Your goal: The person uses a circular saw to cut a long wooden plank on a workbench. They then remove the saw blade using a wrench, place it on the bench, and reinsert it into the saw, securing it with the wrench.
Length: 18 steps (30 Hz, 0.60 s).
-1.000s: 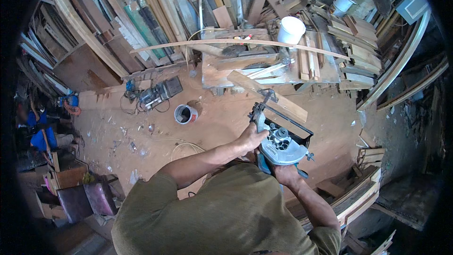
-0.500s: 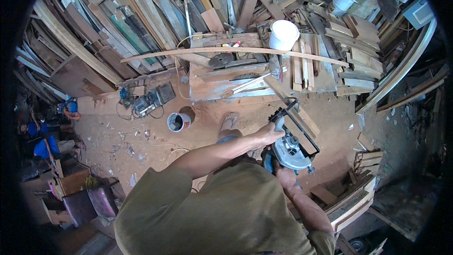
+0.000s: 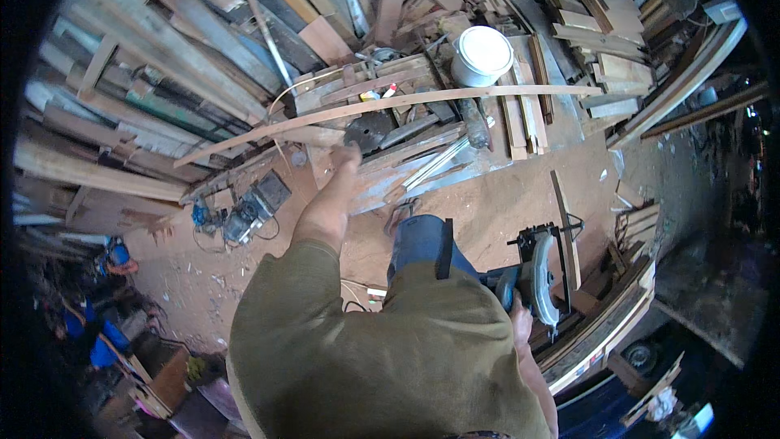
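My right hand (image 3: 522, 317) grips a blue power tool (image 3: 538, 276) with a silver curved housing and black metal frame, held low beside my right leg. A plank (image 3: 567, 219) lies on the floor behind it. My left hand (image 3: 348, 158) is stretched forward over the near left part of a cluttered low bench (image 3: 548, 142), close to a dark metal plate (image 3: 367, 130); its fingers are too blurred to make out. A long, thin bent wooden strip (image 3: 561, 91) spans the bench, with a white bucket (image 3: 481, 57), wood offcuts and pale narrow strips (image 3: 422, 171) around it.
Timber (image 3: 162, 41) leans along the back left. Another power tool (image 3: 248, 211) with a cable sits on the floor at left. Blue cloth (image 3: 106, 345) and clutter fill the lower left. Stacked boards (image 3: 605, 333) and long curved pieces (image 3: 682, 81) stand at right.
My left hand has left the tool and moved forward and left toward the bench. The tool has swung right and down in my right hand. My view has shifted.
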Motion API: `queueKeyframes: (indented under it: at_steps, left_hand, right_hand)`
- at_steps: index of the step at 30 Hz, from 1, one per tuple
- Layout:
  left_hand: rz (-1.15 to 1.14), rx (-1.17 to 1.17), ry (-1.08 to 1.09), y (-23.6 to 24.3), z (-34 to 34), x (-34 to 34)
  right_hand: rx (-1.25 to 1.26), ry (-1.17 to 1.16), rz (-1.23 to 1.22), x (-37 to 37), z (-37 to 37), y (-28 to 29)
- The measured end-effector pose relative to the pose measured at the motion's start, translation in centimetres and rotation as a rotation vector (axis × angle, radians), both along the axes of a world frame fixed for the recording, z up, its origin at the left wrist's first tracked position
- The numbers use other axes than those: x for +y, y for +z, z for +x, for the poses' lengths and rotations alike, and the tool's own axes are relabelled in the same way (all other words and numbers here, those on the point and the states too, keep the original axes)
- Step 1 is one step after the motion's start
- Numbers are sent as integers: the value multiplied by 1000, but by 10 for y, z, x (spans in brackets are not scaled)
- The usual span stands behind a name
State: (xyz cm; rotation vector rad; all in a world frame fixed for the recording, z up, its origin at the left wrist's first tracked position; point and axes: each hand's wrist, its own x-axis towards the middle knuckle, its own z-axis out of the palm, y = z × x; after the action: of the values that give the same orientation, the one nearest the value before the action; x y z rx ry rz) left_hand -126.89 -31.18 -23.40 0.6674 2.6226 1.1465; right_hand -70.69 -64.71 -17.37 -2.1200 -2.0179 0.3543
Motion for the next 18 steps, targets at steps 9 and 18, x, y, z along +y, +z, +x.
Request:
queueKeyframes:
  at_steps: [9, 18]
  left_hand:
    - [526, -1183, -13, -42, -58, 25]
    - [651, -705, -371, 38, -52, -24]
  right_hand:
    - [145, -136, -141, -40, -48, 9]
    - [368, -350, -268, -69, -78, 29]
